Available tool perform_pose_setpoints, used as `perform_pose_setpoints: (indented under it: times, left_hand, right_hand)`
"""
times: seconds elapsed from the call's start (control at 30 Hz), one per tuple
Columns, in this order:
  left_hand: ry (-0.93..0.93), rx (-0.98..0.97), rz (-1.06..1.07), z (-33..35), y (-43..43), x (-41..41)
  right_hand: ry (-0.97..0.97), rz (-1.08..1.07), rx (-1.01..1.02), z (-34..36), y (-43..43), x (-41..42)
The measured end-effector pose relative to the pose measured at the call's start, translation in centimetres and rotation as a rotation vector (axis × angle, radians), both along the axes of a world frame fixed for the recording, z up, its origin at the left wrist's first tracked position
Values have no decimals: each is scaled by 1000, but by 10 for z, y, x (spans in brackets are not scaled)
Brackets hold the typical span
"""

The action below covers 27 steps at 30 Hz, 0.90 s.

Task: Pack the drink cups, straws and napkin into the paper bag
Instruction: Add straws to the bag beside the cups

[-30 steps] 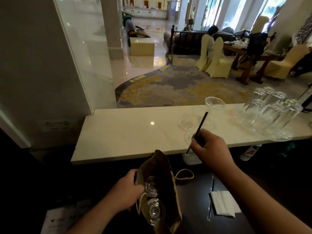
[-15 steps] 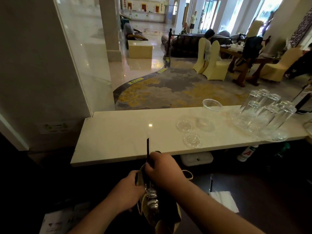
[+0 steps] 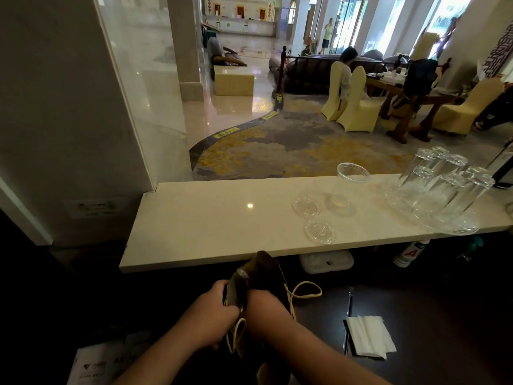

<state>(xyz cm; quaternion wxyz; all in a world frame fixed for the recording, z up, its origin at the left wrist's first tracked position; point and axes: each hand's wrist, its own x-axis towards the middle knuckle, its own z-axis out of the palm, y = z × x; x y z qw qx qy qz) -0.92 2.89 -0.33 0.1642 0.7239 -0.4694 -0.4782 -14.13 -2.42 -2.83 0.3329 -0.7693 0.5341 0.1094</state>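
A brown paper bag (image 3: 266, 273) stands on the dark lower counter. My left hand (image 3: 213, 312) grips its left edge and handle. My right hand (image 3: 263, 304) is pressed into the bag's mouth, fingers hidden inside. A dark strip between my hands looks like the black straw (image 3: 243, 294) it holds. A cup rim (image 3: 241, 273) glints at the bag's top. A second black straw (image 3: 350, 304) and a folded white napkin (image 3: 369, 337) lie to the right. A clear plastic cup (image 3: 351, 179) stands on the marble ledge.
The marble ledge (image 3: 211, 226) carries two clear lids (image 3: 305, 207) (image 3: 319, 231) and several upturned glasses (image 3: 444, 190) at the right. A white box (image 3: 326, 261) and a bottle (image 3: 409, 252) sit under it. Papers (image 3: 91, 368) lie at the lower left.
My right hand carried the black straw from above the ledge to the bag and has pushed it down inside. The left hand kept hold of the bag.
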Motion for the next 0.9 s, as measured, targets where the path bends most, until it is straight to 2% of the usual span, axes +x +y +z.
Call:
perform_pose_setpoints:
  times: [0.27,0.47,0.53,0.67,0.9]
  left_hand:
    - [13,13,-8,4,2,-1]
    - [14,20,-5,3,0,-2]
    - [15,22,-8,2,-1,-2]
    - [11,23,2,1,-1,-2]
    - [16,26,8,2,-4,-2]
  right_hand:
    - [214,57,111,-13,-7,1]
    - [247,-3,162,-12,-5,2]
    - [183,-59,124,-15,-6,1]
    - [181,-5,149,-10,-2,-6]
    - [229,112,52,3,-4,-9]
